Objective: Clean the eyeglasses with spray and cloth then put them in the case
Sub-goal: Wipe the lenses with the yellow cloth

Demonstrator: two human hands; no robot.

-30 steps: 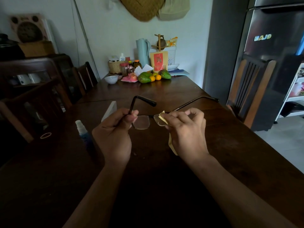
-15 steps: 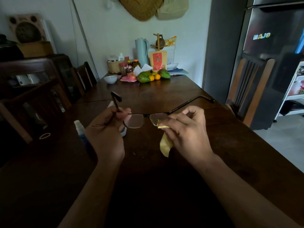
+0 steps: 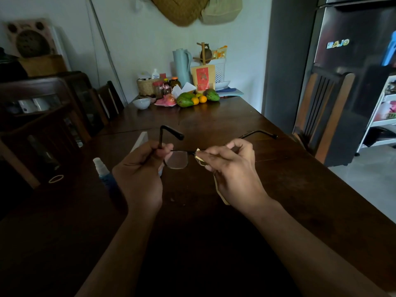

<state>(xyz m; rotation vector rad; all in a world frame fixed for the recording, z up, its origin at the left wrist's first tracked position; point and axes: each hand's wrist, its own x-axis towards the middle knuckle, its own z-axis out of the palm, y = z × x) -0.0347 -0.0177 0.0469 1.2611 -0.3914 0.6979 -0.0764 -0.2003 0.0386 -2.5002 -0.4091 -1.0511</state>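
Observation:
Black-framed eyeglasses point(image 3: 177, 160) hang above the dark wooden table point(image 3: 289, 181), temples pointing away from me. My left hand point(image 3: 139, 174) pinches the frame at its left hinge, beside the bare left lens. My right hand point(image 3: 233, 174) presses a small yellow cloth point(image 3: 220, 194) around the right lens, which is hidden under its fingers; the cloth's tail dangles below the palm. A blue spray bottle point(image 3: 104, 174) with a clear cap stands on the table just left of my left hand. A white case point(image 3: 140, 140) lies partly hidden behind my left hand.
Fruit point(image 3: 186, 99), jars, a white bowl point(image 3: 141, 103) and a teal jug point(image 3: 181, 65) crowd the table's far end. Wooden chairs stand at the left point(image 3: 42, 133) and right point(image 3: 321, 112). A fridge point(image 3: 353, 71) rises at the right. A rubber band point(image 3: 56, 178) lies at the left.
The glasses tipped back and forth in my hands: the left temple swung left, then upright again. My right hand closed further over the right lens with the cloth, hiding most of the cloth.

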